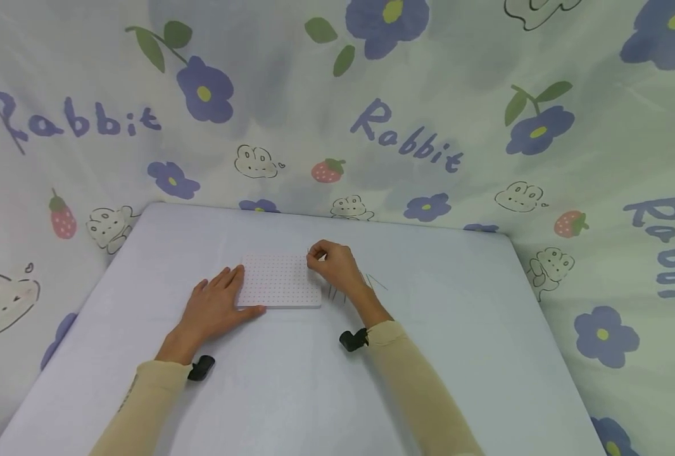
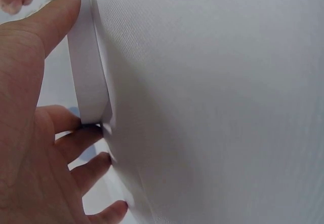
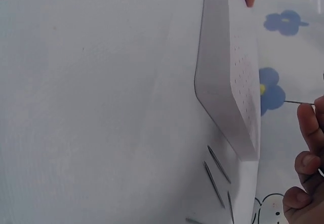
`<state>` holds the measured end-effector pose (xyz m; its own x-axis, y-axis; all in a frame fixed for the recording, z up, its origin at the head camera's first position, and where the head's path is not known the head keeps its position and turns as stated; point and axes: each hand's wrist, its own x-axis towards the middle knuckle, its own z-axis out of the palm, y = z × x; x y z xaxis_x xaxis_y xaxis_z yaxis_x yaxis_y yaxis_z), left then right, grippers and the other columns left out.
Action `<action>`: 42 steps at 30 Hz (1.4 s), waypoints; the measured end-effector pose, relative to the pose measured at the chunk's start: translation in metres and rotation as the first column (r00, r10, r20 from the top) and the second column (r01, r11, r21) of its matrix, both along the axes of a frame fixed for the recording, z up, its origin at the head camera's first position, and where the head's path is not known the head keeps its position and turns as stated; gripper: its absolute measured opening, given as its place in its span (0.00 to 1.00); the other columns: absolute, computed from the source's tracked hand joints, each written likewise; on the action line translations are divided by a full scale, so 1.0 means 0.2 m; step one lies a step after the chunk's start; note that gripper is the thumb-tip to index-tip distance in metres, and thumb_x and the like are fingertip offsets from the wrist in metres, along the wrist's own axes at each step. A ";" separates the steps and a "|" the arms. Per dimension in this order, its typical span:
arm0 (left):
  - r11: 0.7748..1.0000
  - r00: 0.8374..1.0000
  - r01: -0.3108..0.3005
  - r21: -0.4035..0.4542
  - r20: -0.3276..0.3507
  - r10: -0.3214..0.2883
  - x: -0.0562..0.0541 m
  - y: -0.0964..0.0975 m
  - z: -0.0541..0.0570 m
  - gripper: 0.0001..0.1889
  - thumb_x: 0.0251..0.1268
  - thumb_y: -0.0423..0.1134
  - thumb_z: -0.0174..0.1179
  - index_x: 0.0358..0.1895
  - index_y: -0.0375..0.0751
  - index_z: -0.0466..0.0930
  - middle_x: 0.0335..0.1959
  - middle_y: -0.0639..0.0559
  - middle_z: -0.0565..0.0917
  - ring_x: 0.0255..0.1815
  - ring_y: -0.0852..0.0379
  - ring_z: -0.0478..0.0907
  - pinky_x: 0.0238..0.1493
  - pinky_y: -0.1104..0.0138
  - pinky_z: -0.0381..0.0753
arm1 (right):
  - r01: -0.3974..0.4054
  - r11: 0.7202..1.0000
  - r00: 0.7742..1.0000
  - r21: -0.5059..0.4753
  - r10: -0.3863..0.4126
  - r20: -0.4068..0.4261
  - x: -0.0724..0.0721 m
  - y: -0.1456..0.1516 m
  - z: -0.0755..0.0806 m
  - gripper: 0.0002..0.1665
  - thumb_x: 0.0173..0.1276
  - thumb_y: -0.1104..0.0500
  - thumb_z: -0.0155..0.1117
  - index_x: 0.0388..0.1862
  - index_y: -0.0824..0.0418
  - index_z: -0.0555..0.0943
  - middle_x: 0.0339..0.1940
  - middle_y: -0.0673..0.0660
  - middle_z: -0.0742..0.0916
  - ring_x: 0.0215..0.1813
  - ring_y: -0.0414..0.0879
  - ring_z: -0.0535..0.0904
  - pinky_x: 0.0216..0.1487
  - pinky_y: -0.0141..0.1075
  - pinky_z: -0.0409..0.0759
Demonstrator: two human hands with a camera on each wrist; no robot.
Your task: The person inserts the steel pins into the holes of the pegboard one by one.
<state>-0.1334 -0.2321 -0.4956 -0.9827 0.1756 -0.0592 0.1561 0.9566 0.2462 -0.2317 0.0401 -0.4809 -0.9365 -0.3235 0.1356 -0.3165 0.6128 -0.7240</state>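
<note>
A white board (image 1: 277,282) with a grid of small dots or holes lies flat on the table. My left hand (image 1: 214,304) rests at its left end, thumb along the front edge and the straight fingers spread at the left side; the left wrist view shows the thumb (image 2: 63,19) against the board's edge (image 2: 86,67). Over the board's far right corner, my right hand (image 1: 337,266) pinches a thin metal needle (image 3: 296,102) between thumb and index finger. Its tip points toward the board side in the right wrist view.
Several loose needles (image 3: 214,183) lie on the table beside the board's right end, partly under the right forearm in the head view. A white cloth covers the table (image 1: 457,316). Behind it hangs a printed curtain (image 1: 292,114) with flowers and rabbits.
</note>
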 end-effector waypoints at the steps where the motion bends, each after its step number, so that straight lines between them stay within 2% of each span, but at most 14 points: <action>1: 1.000 1.000 0.000 0.002 0.002 0.000 0.00 0.00 0.00 0.58 0.59 0.72 0.60 0.78 0.28 0.53 0.77 0.32 0.60 0.78 0.32 0.54 0.71 0.32 0.51 | -0.003 1.000 1.000 0.001 0.003 -0.003 0.00 -0.01 -0.01 0.03 0.70 0.53 0.65 0.38 0.50 0.82 0.35 0.44 0.86 0.36 0.40 0.77 0.35 0.31 0.76; 15: 1.000 1.000 -0.003 -0.007 0.013 0.003 0.00 -0.01 -0.01 0.59 0.59 0.73 0.59 0.78 0.28 0.52 0.77 0.31 0.60 0.78 0.33 0.54 0.71 0.31 0.51 | -0.018 0.998 0.999 0.058 0.020 -0.032 0.00 -0.09 -0.04 0.02 0.68 0.51 0.66 0.38 0.46 0.83 0.36 0.41 0.87 0.30 0.39 0.76 0.30 0.31 0.72; 28: 1.000 1.000 -0.008 -0.001 0.006 0.008 0.01 0.00 0.00 0.58 0.59 0.72 0.61 0.78 0.29 0.52 0.77 0.32 0.60 0.78 0.33 0.54 0.71 0.32 0.51 | -0.021 0.992 1.000 0.128 0.020 0.003 0.01 -0.12 -0.04 0.03 0.70 0.51 0.65 0.40 0.45 0.83 0.37 0.40 0.87 0.35 0.38 0.77 0.37 0.32 0.74; 42: 1.000 1.000 -0.003 0.000 0.000 0.003 0.01 0.00 -0.01 0.59 0.58 0.74 0.59 0.78 0.29 0.52 0.77 0.33 0.60 0.78 0.33 0.54 0.71 0.32 0.51 | -0.016 0.990 1.000 0.144 0.013 0.018 0.01 -0.13 -0.05 0.02 0.70 0.50 0.66 0.40 0.44 0.83 0.37 0.40 0.86 0.35 0.39 0.77 0.37 0.33 0.73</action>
